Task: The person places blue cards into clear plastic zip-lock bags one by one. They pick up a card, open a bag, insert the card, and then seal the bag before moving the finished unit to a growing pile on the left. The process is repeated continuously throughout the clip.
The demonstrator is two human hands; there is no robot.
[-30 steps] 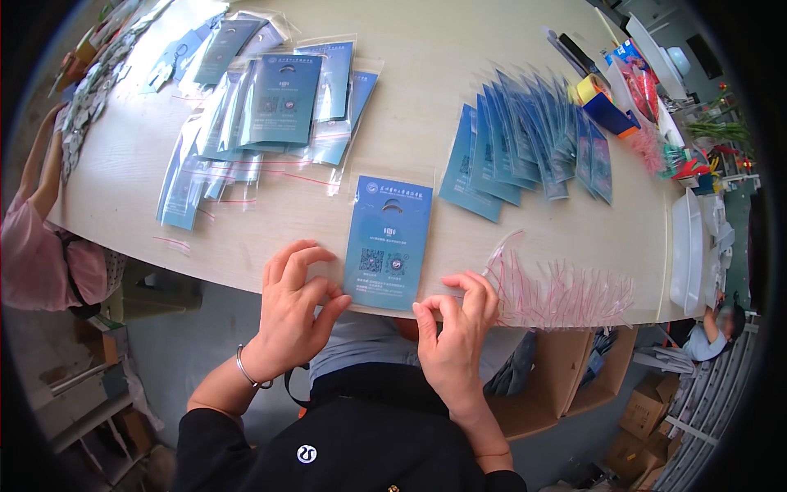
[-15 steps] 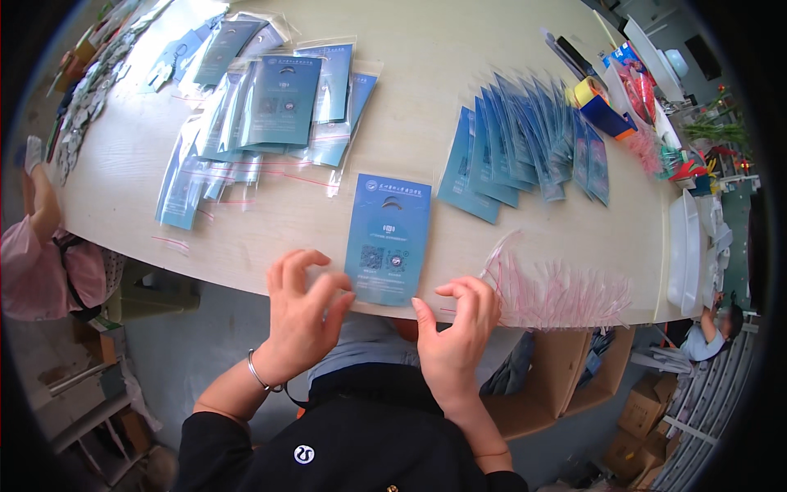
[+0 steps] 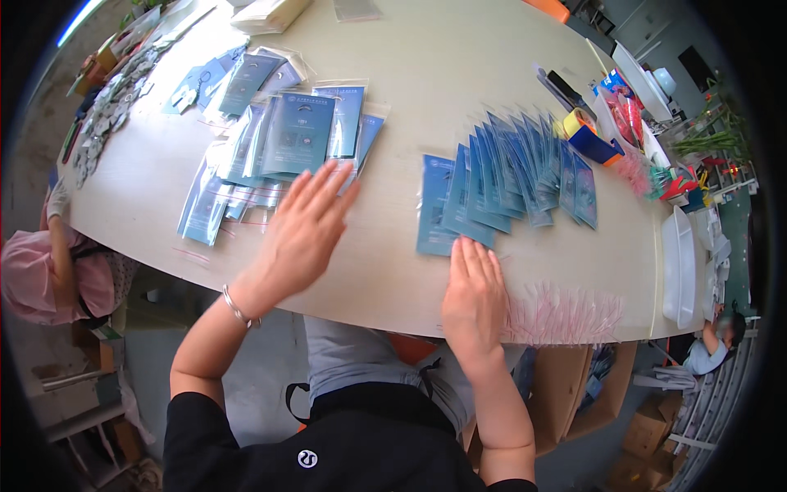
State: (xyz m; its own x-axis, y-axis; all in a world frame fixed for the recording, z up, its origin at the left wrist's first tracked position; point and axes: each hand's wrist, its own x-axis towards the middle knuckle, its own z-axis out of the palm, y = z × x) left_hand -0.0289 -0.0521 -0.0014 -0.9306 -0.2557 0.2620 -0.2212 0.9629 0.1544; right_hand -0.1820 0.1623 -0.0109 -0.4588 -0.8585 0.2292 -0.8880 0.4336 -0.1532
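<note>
A blue card in a clear bag (image 3: 434, 205) lies flat at the left end of a fanned row of similar bagged cards (image 3: 500, 180). My right hand (image 3: 475, 295) is open, with its outstretched fingertips touching the row's near edge beside that card. My left hand (image 3: 307, 234) is also open, its fingers stretched out and holding nothing. It hovers at the near right side of a heaped pile of bagged blue cards (image 3: 299, 135); whether its fingertips touch the pile I cannot tell.
A bundle of clear bags with red strips (image 3: 566, 316) lies by the near edge, right of my hand. A tape dispenser (image 3: 586, 135) and white tray (image 3: 679, 266) stand farther right. Grey-white tags (image 3: 106, 119) line the far left. A person in pink (image 3: 61, 275) sits left.
The card from the table's near edge now lies at the left end of the fanned row. My right hand has moved forward to that row, and my left hand forward to the pile.
</note>
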